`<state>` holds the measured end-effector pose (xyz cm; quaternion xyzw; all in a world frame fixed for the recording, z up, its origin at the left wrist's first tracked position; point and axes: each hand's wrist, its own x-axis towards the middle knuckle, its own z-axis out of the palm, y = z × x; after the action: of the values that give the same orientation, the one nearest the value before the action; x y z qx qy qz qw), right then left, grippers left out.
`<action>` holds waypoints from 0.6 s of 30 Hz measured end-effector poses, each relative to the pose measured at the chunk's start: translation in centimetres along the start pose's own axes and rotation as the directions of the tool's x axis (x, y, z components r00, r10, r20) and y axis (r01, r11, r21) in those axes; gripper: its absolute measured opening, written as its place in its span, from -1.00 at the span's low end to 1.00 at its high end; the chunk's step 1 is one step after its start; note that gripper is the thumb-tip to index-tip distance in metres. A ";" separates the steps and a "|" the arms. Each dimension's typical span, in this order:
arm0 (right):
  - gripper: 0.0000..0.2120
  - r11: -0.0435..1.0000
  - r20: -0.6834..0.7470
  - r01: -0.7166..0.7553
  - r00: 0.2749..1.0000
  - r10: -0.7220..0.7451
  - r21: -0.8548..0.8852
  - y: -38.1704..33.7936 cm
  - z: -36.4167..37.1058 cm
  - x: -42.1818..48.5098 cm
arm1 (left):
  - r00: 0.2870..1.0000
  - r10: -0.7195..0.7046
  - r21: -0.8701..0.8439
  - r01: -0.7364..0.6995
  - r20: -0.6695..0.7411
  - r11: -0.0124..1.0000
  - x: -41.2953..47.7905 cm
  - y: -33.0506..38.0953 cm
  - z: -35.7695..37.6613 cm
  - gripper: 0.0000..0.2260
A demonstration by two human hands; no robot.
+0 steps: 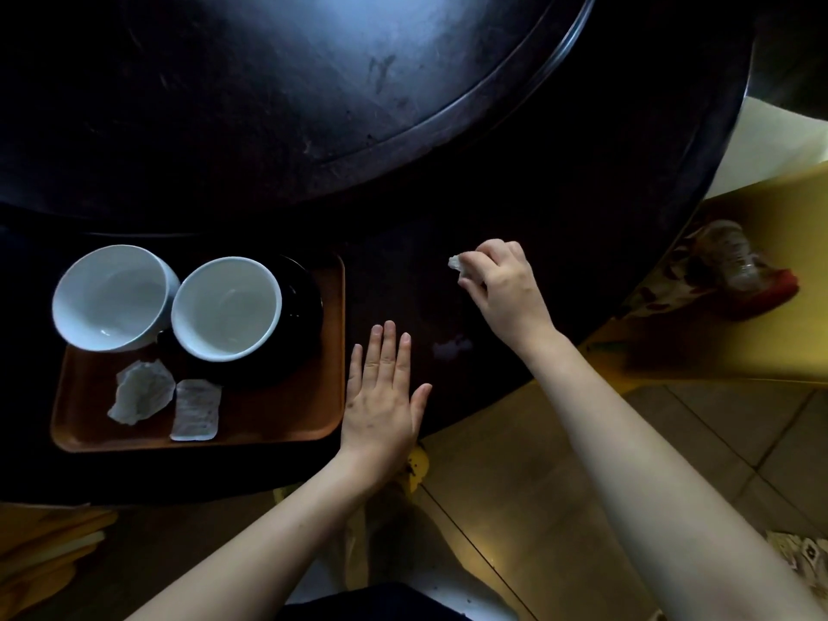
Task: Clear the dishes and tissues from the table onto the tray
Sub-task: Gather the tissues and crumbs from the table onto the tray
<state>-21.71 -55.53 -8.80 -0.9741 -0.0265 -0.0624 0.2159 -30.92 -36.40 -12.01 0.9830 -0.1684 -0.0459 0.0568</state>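
Observation:
A brown wooden tray (313, 423) lies on the dark table at the left. On it stand two white bowls (112, 298) (226, 307), the right one over a black saucer (300, 316). In front of them on the tray lie a crumpled tissue (141, 392) and a flat white packet (196, 411). My left hand (383, 396) rests flat and open on the table just right of the tray. My right hand (502, 284) is above the table further right, its fingers pinched on a small white tissue (457, 263).
The dark round table (582, 195) carries a large raised turntable (313, 82) at the back. A pale smear (452, 348) marks the table between my hands. Yellow chairs (761, 307) stand at the right, one holding a plastic bottle (735, 253). Tiled floor lies below.

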 end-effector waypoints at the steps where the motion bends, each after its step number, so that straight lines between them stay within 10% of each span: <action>1: -0.78 1.000 -0.013 0.013 1.000 -0.013 0.010 0.1 0.1 -0.5 | 1.000 -0.006 -0.004 0.006 -0.001 1.000 0.0 0.1 0.0 -0.45; 18: -0.82 0.973 0.127 0.202 0.968 -0.215 0.108 -2.1 0.0 -10.4 | 0.998 -0.044 0.010 0.043 0.043 0.999 -3.3 0.3 -0.1 -0.38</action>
<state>-32.23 -53.85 -9.31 -0.9566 -0.1466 -0.0160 0.2515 -34.10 -35.60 -11.65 0.9855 -0.1484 -0.0677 0.0475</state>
